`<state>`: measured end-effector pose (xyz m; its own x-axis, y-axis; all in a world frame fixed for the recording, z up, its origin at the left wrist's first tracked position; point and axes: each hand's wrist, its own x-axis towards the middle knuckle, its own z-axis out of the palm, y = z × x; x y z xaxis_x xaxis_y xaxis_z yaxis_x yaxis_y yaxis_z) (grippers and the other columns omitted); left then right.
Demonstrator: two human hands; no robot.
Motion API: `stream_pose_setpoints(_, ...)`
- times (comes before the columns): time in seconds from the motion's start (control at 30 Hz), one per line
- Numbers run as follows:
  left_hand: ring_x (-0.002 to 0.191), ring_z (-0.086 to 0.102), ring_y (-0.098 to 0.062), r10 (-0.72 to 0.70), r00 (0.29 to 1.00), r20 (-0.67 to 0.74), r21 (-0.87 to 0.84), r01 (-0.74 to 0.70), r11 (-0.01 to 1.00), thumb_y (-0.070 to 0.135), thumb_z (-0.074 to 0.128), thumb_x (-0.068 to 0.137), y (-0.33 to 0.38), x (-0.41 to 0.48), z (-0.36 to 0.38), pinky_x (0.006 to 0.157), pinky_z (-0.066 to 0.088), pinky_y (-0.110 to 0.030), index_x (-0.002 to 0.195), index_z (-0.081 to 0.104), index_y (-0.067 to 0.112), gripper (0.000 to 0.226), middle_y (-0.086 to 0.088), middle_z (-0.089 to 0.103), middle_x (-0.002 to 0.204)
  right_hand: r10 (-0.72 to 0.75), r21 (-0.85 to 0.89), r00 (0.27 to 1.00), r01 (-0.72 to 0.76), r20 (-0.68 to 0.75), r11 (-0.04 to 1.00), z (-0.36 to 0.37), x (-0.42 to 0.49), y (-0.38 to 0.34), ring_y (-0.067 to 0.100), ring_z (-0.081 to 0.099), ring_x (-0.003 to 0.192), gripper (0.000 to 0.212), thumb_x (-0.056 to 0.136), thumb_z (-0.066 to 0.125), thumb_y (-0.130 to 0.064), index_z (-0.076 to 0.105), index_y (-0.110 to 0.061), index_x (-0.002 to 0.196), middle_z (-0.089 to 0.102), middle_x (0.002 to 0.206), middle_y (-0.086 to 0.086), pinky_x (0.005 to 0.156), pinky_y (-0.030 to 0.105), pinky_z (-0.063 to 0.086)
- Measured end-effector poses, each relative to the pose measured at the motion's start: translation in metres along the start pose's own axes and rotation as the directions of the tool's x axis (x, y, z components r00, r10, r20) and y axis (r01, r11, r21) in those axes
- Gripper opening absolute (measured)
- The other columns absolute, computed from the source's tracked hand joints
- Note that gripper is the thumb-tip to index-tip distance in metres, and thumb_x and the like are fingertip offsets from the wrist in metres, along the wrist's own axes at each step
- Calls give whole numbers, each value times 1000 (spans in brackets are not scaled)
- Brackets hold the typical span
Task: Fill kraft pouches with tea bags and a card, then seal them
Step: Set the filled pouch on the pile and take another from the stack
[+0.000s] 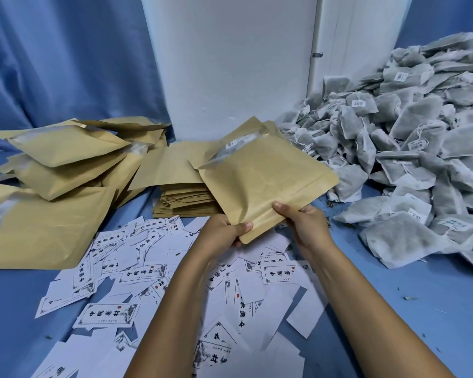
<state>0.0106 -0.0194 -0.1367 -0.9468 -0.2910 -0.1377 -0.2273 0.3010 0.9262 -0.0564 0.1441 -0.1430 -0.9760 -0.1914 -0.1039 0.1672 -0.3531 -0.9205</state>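
Kraft pouch (265, 184) is up off the surface in the head view, tilted, its open mouth pointing away from me toward the white wall (230, 64). I've got it by the near bottom edge with both hands. My left hand (224, 231) grips the lower left corner, thumb curled over the front face, fingers tucked underneath. My right hand (305, 223) pinches the bottom edge further right, thumb on top. Something pale shows at the pouch's mouth, but I can't tell what it is.

Directly behind the held pouch sits a stack of flat empty pouches (183, 200) on the blue cloth (421, 296). Off to the left, filled pouches (66, 159) are heaped on one another, bulging, a few with clear strips showing at the top. Under my forearms, printed cards (107, 315) lie scattered in a loose spread, some face up with black characters, some blank side up. On the right, a big mound of grey tea bags (410, 137) with strings and small paper tags climbs toward the corner. Small dark crumbs dot the cloth near that mound.
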Motion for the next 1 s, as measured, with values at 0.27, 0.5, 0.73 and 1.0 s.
stream_pose_setpoints(0.27, 38, 49, -6, -10, 1000, -3, -88, 9, 996, 21, 71, 84, 0, -4, -5, 37, 31, -11, 44, 58, 17, 43, 3, 59, 45, -45, 234, 996, 62, -77, 970, -17, 4, -16, 17, 67, 67, 9, 82, 68, 0, 60, 0, 85, 70, 73, 8, 62, 20, 56)
stream_pose_setpoints(0.5, 41, 45, -4, 1, 1000, -27, -142, -5, 990, 14, 66, 88, -1, -5, -11, 44, 33, -16, 60, 57, 17, 29, 7, 55, 49, -56, 305, 971, 126, -231, 944, -39, 15, -23, 9, 59, 64, 10, 82, 66, 4, 63, -4, 77, 65, 71, 2, 62, 14, 51)
stream_pose_setpoints(0.73, 61, 59, -14, 88, 950, -300, -213, -156, 965, 6, 50, 96, 2, -5, -8, 47, 49, -21, 106, 51, 22, 19, 5, 58, 89, -82, 226, 992, 102, -97, 969, -45, 21, -20, 12, 66, 71, 6, 91, 60, -10, 65, -6, 90, 70, 85, 4, 67, 19, 56)
stream_pose_setpoints(1.0, 45, 63, -8, 92, 926, -366, -213, -180, 960, -4, 42, 95, 21, -11, -35, 49, 54, -25, 138, 46, 22, 50, 1, 61, 108, -127, -180, 990, 115, -57, 977, 2, 3, -32, 13, 57, 35, 48, 93, 41, 10, 42, -4, 138, 60, 81, 24, 35, 18, 44)
